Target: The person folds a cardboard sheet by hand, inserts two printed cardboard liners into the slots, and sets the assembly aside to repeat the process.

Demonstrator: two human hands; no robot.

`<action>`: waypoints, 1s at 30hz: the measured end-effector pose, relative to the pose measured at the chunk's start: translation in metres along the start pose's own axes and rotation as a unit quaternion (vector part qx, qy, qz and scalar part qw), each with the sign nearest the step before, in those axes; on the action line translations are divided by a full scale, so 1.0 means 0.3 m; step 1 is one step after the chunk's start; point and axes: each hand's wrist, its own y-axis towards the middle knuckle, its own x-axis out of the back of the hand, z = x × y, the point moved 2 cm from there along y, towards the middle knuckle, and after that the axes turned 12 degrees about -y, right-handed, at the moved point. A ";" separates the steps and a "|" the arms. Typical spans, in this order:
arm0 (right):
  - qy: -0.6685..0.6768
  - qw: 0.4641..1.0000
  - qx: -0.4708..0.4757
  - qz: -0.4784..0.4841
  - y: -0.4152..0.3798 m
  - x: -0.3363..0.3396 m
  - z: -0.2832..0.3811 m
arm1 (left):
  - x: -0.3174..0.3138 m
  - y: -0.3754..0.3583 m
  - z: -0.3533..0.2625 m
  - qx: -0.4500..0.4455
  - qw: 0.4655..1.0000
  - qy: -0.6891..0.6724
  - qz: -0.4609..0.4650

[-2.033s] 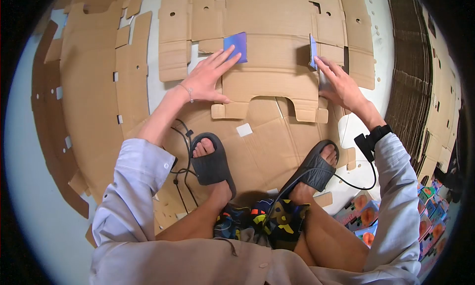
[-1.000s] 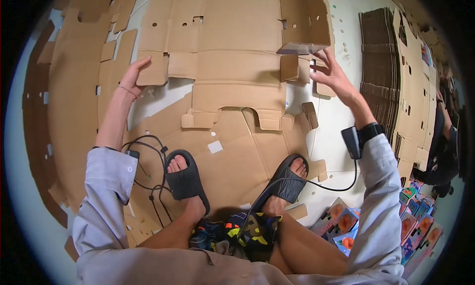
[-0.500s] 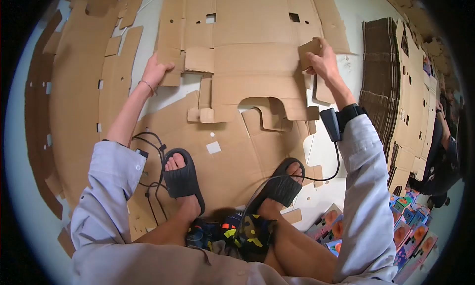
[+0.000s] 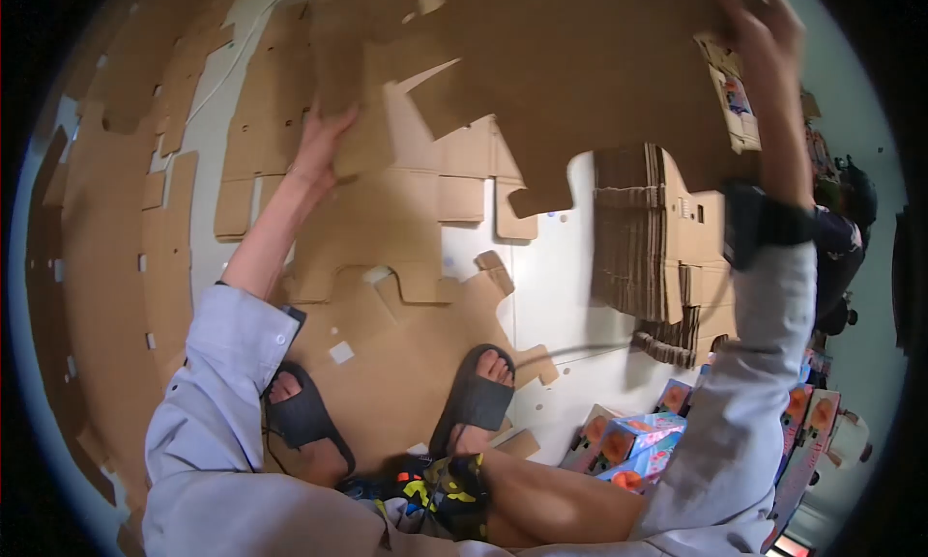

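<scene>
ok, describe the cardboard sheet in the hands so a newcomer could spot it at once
Start at the floor, littered with flat brown cardboard cutouts. Above them, filling the top of the view, is one large cardboard sheet, gripped by the left hand on one edge and the right hand on the other. Unlike the others, it is raised off the floor.

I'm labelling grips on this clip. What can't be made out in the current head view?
- Right hand: motion-blurred, fingertips cut by the top edge; grip unclear.
- Left hand: fingers tucked behind the lifted cardboard sheet.
- Sheet's upper part: beyond the frame.
- Small boxes: print too small.
</scene>
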 end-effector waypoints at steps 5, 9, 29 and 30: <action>-0.144 0.983 -0.097 -0.054 -0.058 0.564 -0.229 | -0.523 -0.011 0.007 -0.038 0.968 -0.048 0.242; -0.308 0.936 -0.154 0.073 -0.162 1.106 -0.639 | -0.866 -0.058 0.183 -0.064 0.939 -0.113 0.317; -0.491 0.738 -0.368 0.282 -0.960 -0.036 -0.500 | -0.606 -0.197 0.647 0.249 0.783 0.287 0.492; -0.507 0.716 -0.395 0.272 -0.978 -0.042 -0.492 | -0.553 -0.164 0.578 0.249 0.797 0.308 0.456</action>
